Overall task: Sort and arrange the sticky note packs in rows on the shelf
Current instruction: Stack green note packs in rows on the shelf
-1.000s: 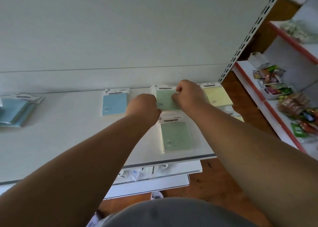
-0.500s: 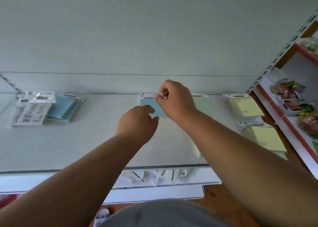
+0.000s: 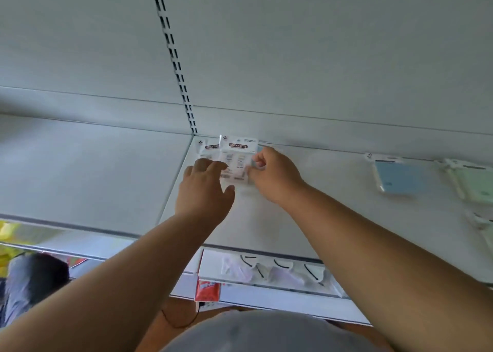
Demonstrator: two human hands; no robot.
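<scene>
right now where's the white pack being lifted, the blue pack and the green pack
white pack (image 3: 236, 155), head view, on its printed back
blue pack (image 3: 400, 177), head view, middle of its blue face
green pack (image 3: 476, 185), head view, on its green face near the frame's right edge

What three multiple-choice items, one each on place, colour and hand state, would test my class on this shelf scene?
1. Where does the white-labelled sticky note pack sit?
A. back of the white shelf
B. front edge
C. floor

2. What colour is the flat pack to the right of the hands?
A. red
B. light blue
C. black

3. What is the right hand doing?
A. hanging idle
B. pinching the white-labelled pack
C. lying flat

Answers: 1 A, it lies by the back panel; 2 B, its face is pale blue; 3 B, curled fingers grip its edge.
</scene>
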